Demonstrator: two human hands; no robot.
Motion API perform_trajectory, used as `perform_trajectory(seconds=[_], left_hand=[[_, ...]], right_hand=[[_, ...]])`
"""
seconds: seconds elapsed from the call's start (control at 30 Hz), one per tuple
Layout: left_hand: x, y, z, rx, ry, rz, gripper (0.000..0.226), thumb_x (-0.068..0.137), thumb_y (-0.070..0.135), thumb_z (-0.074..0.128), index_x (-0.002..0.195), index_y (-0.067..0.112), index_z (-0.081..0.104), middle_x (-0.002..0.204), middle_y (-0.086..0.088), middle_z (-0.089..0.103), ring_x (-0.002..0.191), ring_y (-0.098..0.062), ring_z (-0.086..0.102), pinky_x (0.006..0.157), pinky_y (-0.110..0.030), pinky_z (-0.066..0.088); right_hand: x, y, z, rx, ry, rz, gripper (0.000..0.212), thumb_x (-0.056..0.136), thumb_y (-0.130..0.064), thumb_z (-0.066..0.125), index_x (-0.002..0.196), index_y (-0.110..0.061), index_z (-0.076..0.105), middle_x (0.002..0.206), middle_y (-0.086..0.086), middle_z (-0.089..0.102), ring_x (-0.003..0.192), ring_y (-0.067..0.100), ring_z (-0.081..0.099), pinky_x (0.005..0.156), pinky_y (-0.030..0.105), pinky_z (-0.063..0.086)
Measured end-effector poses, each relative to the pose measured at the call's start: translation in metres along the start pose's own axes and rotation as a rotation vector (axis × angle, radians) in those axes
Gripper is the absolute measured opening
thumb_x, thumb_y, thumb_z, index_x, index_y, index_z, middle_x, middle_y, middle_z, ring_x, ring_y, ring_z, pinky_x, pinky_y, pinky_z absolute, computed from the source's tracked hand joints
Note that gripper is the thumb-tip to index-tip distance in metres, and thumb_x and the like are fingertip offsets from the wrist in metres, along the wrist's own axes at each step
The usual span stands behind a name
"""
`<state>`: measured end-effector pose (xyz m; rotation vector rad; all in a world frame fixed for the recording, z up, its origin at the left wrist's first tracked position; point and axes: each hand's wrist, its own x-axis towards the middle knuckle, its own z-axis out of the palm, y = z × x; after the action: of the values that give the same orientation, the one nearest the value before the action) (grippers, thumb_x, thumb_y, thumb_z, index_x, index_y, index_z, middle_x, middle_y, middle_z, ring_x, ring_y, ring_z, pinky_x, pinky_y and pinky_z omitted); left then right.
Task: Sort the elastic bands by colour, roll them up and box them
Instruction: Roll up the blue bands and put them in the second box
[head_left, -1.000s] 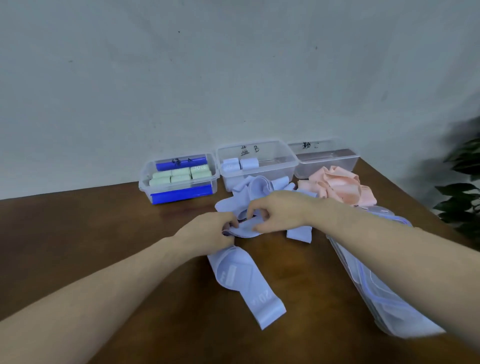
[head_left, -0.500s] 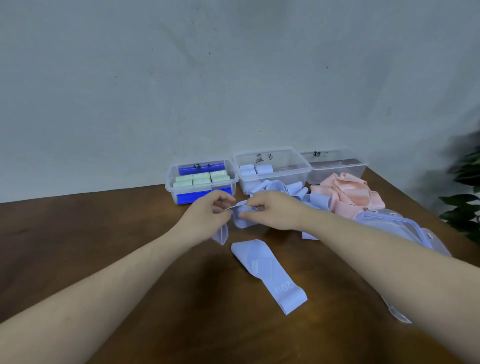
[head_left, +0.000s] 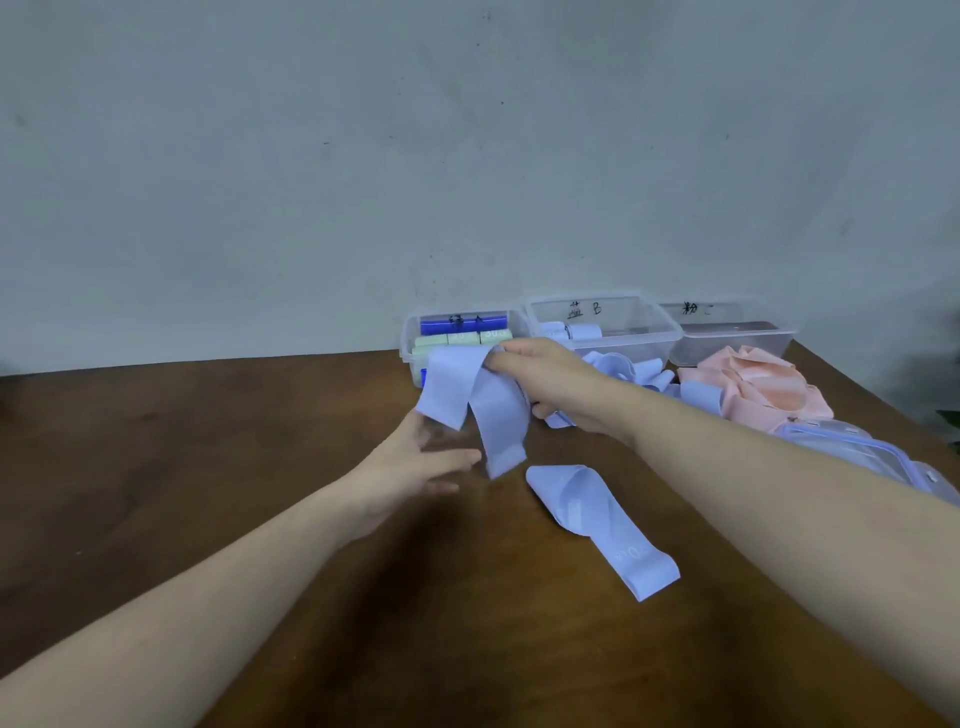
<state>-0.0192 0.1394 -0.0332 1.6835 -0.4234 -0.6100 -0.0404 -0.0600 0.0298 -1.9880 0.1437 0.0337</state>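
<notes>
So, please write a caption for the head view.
Right hand lifts a blue band above the table; left hand open below.

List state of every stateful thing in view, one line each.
right hand: pinches the lifted band
left hand: fingers spread below it, holding nothing
lifted blue band: unrolled, hanging
blue band on table: flat, unrolled
green box: lidless, holds rolls
middle box: lidless, two blue rolls
pink box: lidless
pink bands: loose heap

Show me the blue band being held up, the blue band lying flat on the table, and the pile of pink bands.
Held light-blue elastic band (head_left: 496, 415), head view, on its hanging front fold.
Flat light-blue elastic band (head_left: 597, 519), head view, on its middle.
Pink elastic band pile (head_left: 753, 387), head view, on the top folds.
</notes>
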Motion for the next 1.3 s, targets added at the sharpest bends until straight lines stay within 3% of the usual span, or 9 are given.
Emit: perform_trajectory(seconds=[0.1, 0.3, 0.5, 0.7, 0.9, 1.03, 1.13, 1.2, 1.3], left_hand=[[-0.010, -0.004, -0.002, 0.044, -0.040, 0.023, 0.056, 0.088, 0.030, 0.074, 0.134, 0.038, 0.043, 0.133, 0.009, 0.061, 0.113, -0.011, 0.065, 0.098, -0.044, 0.054], [-0.017, 0.009, -0.013, -0.410, -0.232, 0.086, 0.051, 0.097, 0.030, 0.056, 0.146, 0.028, 0.042, 0.140, -0.009, 0.058, 0.130, -0.030, 0.054, 0.113, -0.048, 0.037], [-0.003, -0.001, -0.004, -0.311, 0.062, -0.039, 0.037, 0.093, 0.028, 0.067, 0.129, 0.022, 0.058, 0.117, -0.003, 0.072, 0.110, -0.023, 0.068, 0.103, -0.048, 0.050], [0.023, -0.011, -0.002, -0.240, 0.238, -0.290, 0.040, 0.086, 0.043, 0.073, 0.118, 0.020, 0.064, 0.104, -0.005, 0.075, 0.099, -0.021, 0.071, 0.086, -0.037, 0.057], [0.044, -0.014, -0.006, -0.164, 0.253, -0.414, 0.039, 0.092, 0.044, 0.066, 0.119, 0.016, 0.061, 0.079, -0.007, 0.055, 0.060, -0.014, 0.047, 0.049, -0.024, 0.040], [0.056, -0.009, -0.004, -0.154, 0.209, -0.453, 0.051, 0.090, 0.060, 0.058, 0.121, 0.019, 0.060, 0.087, -0.006, 0.054, 0.060, -0.013, 0.041, 0.046, -0.023, 0.036], [0.061, -0.007, -0.003, -0.136, 0.189, -0.428, 0.055, 0.083, 0.069, 0.061, 0.113, 0.023, 0.063, 0.092, -0.005, 0.063, 0.068, -0.014, 0.045, 0.053, -0.023, 0.040], [0.063, -0.008, -0.003, -0.075, 0.193, -0.404, 0.049, 0.083, 0.056, 0.070, 0.120, 0.024, 0.062, 0.097, -0.004, 0.064, 0.071, -0.014, 0.047, 0.053, -0.023, 0.040], [0.065, -0.016, -0.003, 0.033, 0.225, -0.346, 0.047, 0.091, 0.018, 0.069, 0.134, 0.025, 0.052, 0.101, -0.007, 0.063, 0.069, -0.013, 0.048, 0.053, -0.024, 0.041]], right_hand=[[-0.002, -0.009, 0.014, 0.068, -0.024, 0.120, 0.029, 0.099, -0.047, 0.052, 0.082, -0.024, 0.057, 0.058, -0.007, 0.035, 0.040, 0.010, 0.026, 0.039, 0.021, 0.018], [-0.002, 0.008, 0.034, 0.145, -0.100, 0.265, 0.025, 0.091, -0.047, 0.065, 0.101, -0.025, 0.068, 0.074, -0.003, 0.054, 0.051, 0.008, 0.036, 0.047, 0.025, 0.015], [-0.013, 0.025, 0.044, 0.137, -0.201, 0.384, 0.029, 0.099, -0.043, 0.055, 0.082, -0.020, 0.057, 0.053, -0.005, 0.048, 0.038, 0.008, 0.033, 0.037, 0.020, 0.021], [-0.016, 0.047, 0.047, 0.110, -0.251, 0.445, 0.038, 0.089, -0.060, 0.059, 0.095, -0.023, 0.058, 0.065, -0.006, 0.039, 0.054, 0.009, 0.017, 0.047, 0.022, 0.011], [-0.022, 0.072, 0.048, 0.059, -0.206, 0.493, 0.039, 0.084, -0.052, 0.072, 0.102, -0.022, 0.057, 0.066, -0.005, 0.033, 0.051, 0.009, 0.019, 0.046, 0.022, 0.013], [-0.014, 0.073, 0.054, 0.070, -0.182, 0.493, 0.026, 0.091, -0.036, 0.068, 0.106, -0.017, 0.059, 0.067, -0.002, 0.035, 0.050, 0.010, 0.019, 0.046, 0.024, 0.014], [-0.008, 0.069, 0.055, 0.179, -0.153, 0.533, 0.034, 0.093, -0.036, 0.065, 0.118, -0.014, 0.058, 0.072, -0.001, 0.033, 0.050, 0.010, 0.017, 0.045, 0.022, 0.014], [-0.009, 0.069, 0.054, 0.137, -0.145, 0.529, 0.042, 0.093, -0.042, 0.064, 0.122, -0.012, 0.058, 0.072, 0.000, 0.031, 0.050, 0.010, 0.017, 0.044, 0.022, 0.014], [-0.017, 0.069, 0.052, -0.014, -0.143, 0.486, 0.033, 0.091, -0.045, 0.066, 0.101, -0.017, 0.054, 0.064, -0.002, 0.028, 0.048, 0.012, 0.020, 0.044, 0.023, 0.016]])
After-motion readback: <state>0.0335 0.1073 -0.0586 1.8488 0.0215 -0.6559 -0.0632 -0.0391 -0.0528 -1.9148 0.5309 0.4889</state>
